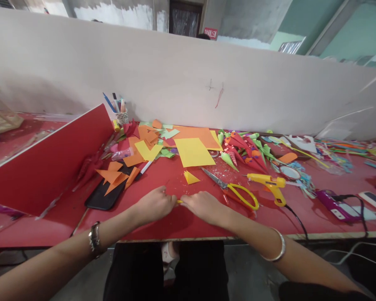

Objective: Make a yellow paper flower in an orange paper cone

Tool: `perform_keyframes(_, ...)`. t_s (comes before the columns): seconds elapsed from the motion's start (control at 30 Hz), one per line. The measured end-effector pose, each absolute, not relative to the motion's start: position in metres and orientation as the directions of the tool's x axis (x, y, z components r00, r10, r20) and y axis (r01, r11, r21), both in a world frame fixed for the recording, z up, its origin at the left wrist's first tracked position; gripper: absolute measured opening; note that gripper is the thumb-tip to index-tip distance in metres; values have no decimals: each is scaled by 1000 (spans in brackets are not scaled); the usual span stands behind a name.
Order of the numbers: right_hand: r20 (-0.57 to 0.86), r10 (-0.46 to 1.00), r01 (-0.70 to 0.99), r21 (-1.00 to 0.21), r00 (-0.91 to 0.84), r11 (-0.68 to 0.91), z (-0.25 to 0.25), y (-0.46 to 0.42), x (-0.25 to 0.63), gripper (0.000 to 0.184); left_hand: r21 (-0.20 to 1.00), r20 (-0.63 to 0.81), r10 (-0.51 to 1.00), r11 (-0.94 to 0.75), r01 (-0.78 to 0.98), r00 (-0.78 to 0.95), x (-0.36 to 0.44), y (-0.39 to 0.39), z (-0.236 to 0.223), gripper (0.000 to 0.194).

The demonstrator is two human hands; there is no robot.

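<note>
My left hand and my right hand meet low over the red table, fingers closed. A small yellow piece, seemingly paper, shows between the fingertips; most of it is hidden. Just beyond lies a folded yellow paper triangle, and behind that a flat yellow paper sheet. To the right of my right hand rest scissors with yellow handles, blades pointing away to the left. A yellow hot glue gun lies farther right. Orange paper pieces sit left of my hands, partly over a black phone.
An upright red board walls off the left side. Red and green paper cones are heaped behind the scissors. A pen cup stands against the white partition. A purple power strip with cords lies at the right.
</note>
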State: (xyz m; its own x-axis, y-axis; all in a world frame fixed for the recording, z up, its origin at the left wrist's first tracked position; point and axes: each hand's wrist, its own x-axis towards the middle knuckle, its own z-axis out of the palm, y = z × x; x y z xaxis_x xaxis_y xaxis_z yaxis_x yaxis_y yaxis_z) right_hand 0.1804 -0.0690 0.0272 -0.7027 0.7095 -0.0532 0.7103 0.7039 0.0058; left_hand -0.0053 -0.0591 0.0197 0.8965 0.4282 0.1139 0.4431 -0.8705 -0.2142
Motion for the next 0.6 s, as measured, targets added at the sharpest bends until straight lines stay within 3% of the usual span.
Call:
perform_keyframes(0.1, -71, 708, 699, -256, -703, 668, 30, -66, 180, 31, -380, 160, 322, -852, 359, 933, -9, -58, 17, 33)
perform_keyframes(0.17, -100, 685, 637, -484, -722, 600, 32, -65, 180, 34, -412, 172, 284, -849, 331, 943, -12, -58, 20, 33)
perform_keyframes(0.27, -236, 626, 546, -754, -743, 364, 35, -65, 181, 37, -418, 171, 237, -861, 288, 956, -14, -59, 26, 33)
perform_keyframes(0.37, -344, 559, 501, -852, -754, 151, 33, -64, 183, 37, -435, 168, 186, -868, 242, 968, -15, -59, 30, 32)
perform_keyframes(0.6, -405, 518, 416, -904, -753, -102, 25, -60, 183, 36, -431, 141, 197, -870, 239, 970, -17, -54, 26, 25)
